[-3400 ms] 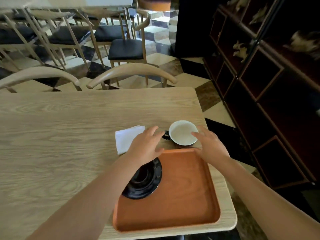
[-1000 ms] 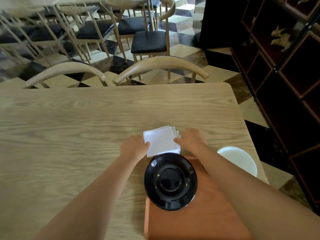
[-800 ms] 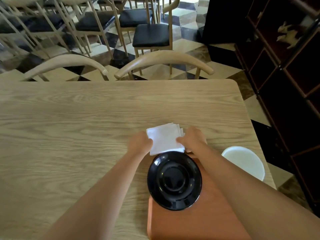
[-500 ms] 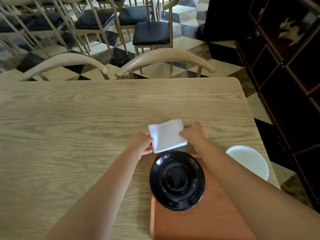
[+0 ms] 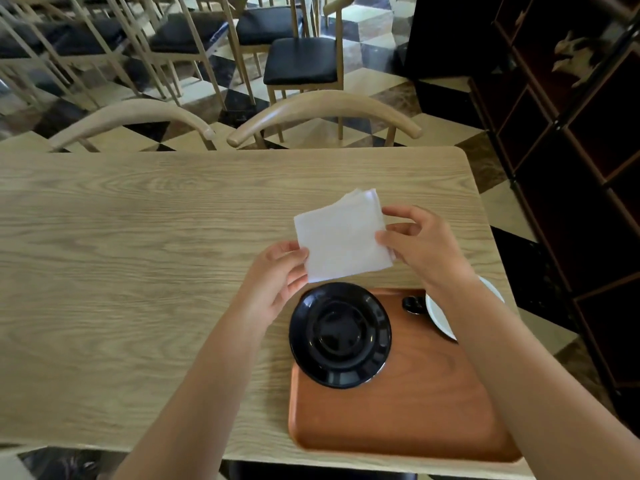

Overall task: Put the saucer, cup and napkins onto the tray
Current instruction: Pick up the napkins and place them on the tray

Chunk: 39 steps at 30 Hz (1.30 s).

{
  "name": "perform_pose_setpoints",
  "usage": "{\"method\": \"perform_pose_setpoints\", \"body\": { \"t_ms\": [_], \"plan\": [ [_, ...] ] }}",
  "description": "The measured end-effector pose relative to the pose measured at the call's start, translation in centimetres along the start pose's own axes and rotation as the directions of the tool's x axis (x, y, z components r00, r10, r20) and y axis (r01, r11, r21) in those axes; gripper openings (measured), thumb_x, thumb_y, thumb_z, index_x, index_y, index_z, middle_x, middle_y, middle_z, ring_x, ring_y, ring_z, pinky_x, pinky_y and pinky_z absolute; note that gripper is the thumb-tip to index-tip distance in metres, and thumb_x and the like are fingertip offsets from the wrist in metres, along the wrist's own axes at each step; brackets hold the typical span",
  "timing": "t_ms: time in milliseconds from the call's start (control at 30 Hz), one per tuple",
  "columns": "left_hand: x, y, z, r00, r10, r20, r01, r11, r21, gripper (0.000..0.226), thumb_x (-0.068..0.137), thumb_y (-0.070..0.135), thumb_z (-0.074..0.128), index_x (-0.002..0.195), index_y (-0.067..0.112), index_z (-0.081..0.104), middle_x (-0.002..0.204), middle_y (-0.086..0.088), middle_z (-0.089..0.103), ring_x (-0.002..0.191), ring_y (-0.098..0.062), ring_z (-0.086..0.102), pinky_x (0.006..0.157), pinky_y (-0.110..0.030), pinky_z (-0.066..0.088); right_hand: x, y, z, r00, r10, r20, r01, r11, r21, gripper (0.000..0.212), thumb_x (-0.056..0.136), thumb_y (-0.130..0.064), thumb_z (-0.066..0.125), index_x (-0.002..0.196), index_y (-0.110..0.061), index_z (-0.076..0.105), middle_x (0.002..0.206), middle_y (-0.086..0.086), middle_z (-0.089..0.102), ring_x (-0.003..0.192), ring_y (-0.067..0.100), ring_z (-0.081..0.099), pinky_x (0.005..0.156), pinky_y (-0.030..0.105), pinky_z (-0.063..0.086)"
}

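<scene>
A stack of white napkins [image 5: 341, 233] hangs in the air above the table, just beyond the tray's far edge. My left hand [image 5: 277, 271] pinches its near-left corner and my right hand [image 5: 419, 244] grips its right edge. The black saucer [image 5: 341, 334] rests on the far-left part of the brown tray [image 5: 398, 420], overhanging the rim slightly. The cup [image 5: 438, 311], white inside with a black handle, stands on the tray's far-right corner, partly hidden by my right forearm.
The light wooden table [image 5: 138, 271] stretches out to the left. Two curved chair backs [image 5: 322, 109] stand at its far edge, with more chairs behind. A dark shelving unit [image 5: 571, 168] stands close on the right.
Both hands closed on the napkins and lifted them off the table. Earlier, the cup went from the table onto the tray's far-right corner.
</scene>
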<state>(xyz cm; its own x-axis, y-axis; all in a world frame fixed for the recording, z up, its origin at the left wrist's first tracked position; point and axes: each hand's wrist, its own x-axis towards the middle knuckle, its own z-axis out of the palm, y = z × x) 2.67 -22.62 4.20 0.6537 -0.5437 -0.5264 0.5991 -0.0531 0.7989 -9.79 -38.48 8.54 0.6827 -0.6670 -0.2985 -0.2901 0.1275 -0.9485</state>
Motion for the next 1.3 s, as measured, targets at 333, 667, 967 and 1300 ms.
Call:
{"method": "perform_pose_setpoints", "body": {
  "t_ms": [333,667,967,1300],
  "plan": [
    [-9.8,-6.0,3.7,0.909,0.414,0.050,-0.411,0.868,0.280,0.031,0.086,0.004,0.060,0.104,0.029,0.059,0.091,0.008,0.074,0.080,-0.009,0.068,0.061,-0.018,0.053,-9.3,4.1,-5.8,0.983,-0.168,-0.068,0.161,0.982,-0.102,0.039,0.082,-0.005,0.065,0.097,-0.039,0.054,0.087,-0.005,0.066,0.071,0.010,0.065,0.058,0.022,0.054],
    [-13.7,-15.9,6.1,0.854,0.492,0.169,-0.478,0.613,0.629,0.041,0.082,-0.004,0.061,0.101,0.032,0.060,0.096,0.011,0.067,0.088,-0.001,0.063,0.075,-0.008,0.047,-16.4,13.8,-10.5,0.996,0.000,-0.093,-0.032,0.939,-0.344,0.038,0.084,-0.004,0.062,0.084,-0.041,0.059,0.095,-0.022,0.061,0.083,0.005,0.064,0.069,0.026,0.059],
    [-12.6,-19.7,6.9,0.862,0.401,0.308,-0.476,0.439,0.762,0.026,0.084,-0.002,0.059,0.106,0.011,0.064,0.104,0.001,0.063,0.096,-0.012,0.060,0.078,-0.021,0.052,-15.4,17.8,-11.4,0.991,-0.025,-0.134,-0.045,0.866,-0.497,0.032,0.085,-0.003,0.059,0.094,-0.033,0.061,0.093,-0.020,0.056,0.082,0.000,0.057,0.068,0.006,0.041],
    [-12.9,-20.6,7.1,0.854,0.300,0.426,-0.483,0.150,0.863,0.042,0.081,0.010,0.066,0.122,0.014,0.056,0.125,-0.010,0.052,0.113,-0.025,0.054,0.093,-0.023,0.044,-16.3,18.5,-11.5,0.924,-0.382,-0.007,0.164,0.412,-0.897,0.027,0.064,0.001,0.079,0.087,-0.007,0.069,0.089,0.011,0.066,0.068,0.023,0.064,0.050,0.028,0.056]
  ]
}}
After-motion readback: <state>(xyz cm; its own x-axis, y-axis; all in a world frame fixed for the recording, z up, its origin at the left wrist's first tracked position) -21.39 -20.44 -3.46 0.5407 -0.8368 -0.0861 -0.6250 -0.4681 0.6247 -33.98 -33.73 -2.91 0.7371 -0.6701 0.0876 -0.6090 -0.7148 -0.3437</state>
